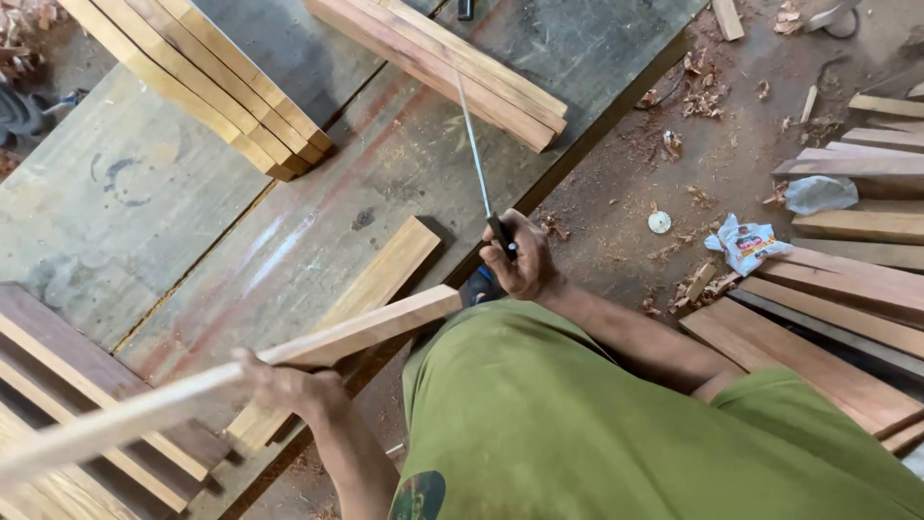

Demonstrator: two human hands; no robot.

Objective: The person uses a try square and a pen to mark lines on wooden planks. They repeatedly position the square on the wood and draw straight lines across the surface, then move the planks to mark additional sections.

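My left hand (279, 385) grips a long pale wooden slat (356, 332) near its middle and holds it slanted above the workbench (318, 221). A second, shorter slat (375, 279) lies on the bench beneath it. My right hand (520, 258) is closed around the dark handle of a thin metal tool, a long file or rasp (474, 144), whose shaft points up and away over the bench. The right hand sits at the bench edge, just right of the held slat's end. My green shirt (597, 424) fills the lower right.
A stack of curved pale slats (207, 82) lies at the bench's upper left, and a bundle of straight reddish slats (452, 67) at the top centre. Dark planks (67, 385) sit at lower left. More boards (847, 279), shavings and a crumpled wrapper (746, 241) lie on the dirt floor at right.
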